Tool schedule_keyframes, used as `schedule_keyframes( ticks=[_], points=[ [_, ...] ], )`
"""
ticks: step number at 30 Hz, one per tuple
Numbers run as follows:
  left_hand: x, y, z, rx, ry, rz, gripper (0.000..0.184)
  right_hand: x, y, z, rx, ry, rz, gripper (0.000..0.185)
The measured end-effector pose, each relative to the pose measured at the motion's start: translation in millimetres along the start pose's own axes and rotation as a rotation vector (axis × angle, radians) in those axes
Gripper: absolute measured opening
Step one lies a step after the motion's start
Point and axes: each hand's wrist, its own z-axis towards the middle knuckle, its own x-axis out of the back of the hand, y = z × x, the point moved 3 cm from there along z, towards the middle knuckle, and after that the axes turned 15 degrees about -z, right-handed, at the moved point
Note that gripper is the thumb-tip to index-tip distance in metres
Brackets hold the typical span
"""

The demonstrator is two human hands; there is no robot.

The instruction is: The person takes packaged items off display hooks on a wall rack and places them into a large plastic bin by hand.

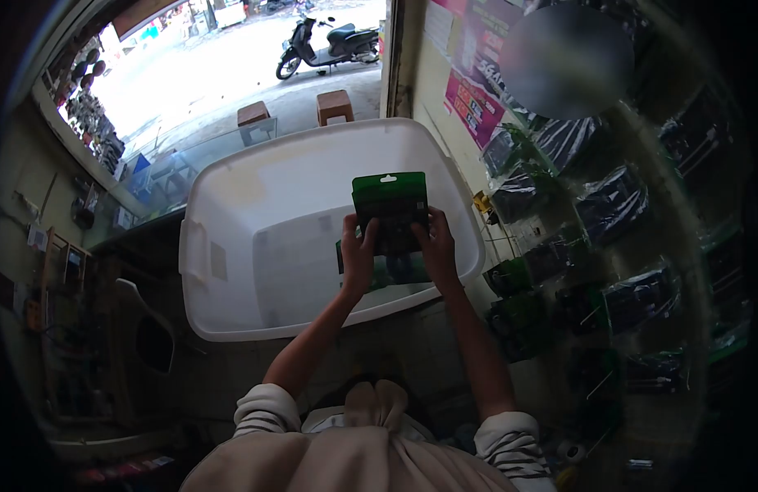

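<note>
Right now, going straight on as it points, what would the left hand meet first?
With the package held, the left hand would probably meet the white tub's far wall; depth is unclear.

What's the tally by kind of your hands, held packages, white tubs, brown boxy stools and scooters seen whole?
Hands: 2 (left hand, right hand)
Held package: 1
White tub: 1
Brown boxy stools: 2
Scooter: 1
Total: 7

We stretch our left forearm (pixel 313 340) and right forearm (pixel 481 353) forward, both angled inward; our left hand (pixel 358 250) and right hand (pixel 439 248) face each other, apart, gripping alike, thumbs (pixel 370 233) upward in front, fingers (pixel 349 223) bent around the sides
</note>
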Motion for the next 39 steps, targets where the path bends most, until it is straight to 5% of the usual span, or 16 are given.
schedule_keyframes(
  ticks=[7, 11, 23, 31, 39],
  points=[
    [57, -63, 54, 0.189, 0.175, 0.068, 0.033, -83, 83, 61, -0.158, -0.216, -0.025, 0.030],
    [108, -144, 68, 0.306, 0.220, 0.398, 0.042, -122, 154, 67, -0.364, -0.386, -0.300, 0.028],
    [159, -286, 56, 0.647, 0.086, 0.982, 0.069, -178, 279, 53, -0.407, -0.793, -0.800, 0.035],
    [156, -300, 57, 0.969, -0.034, 0.919, 0.086, -187, 319, 52, -0.348, -0.847, -0.814, 0.027],
    [139, -262, 67, 0.880, -0.066, 0.781, 0.086, -159, 283, 73, -0.221, -0.803, -0.696, 0.032]
  ],
)
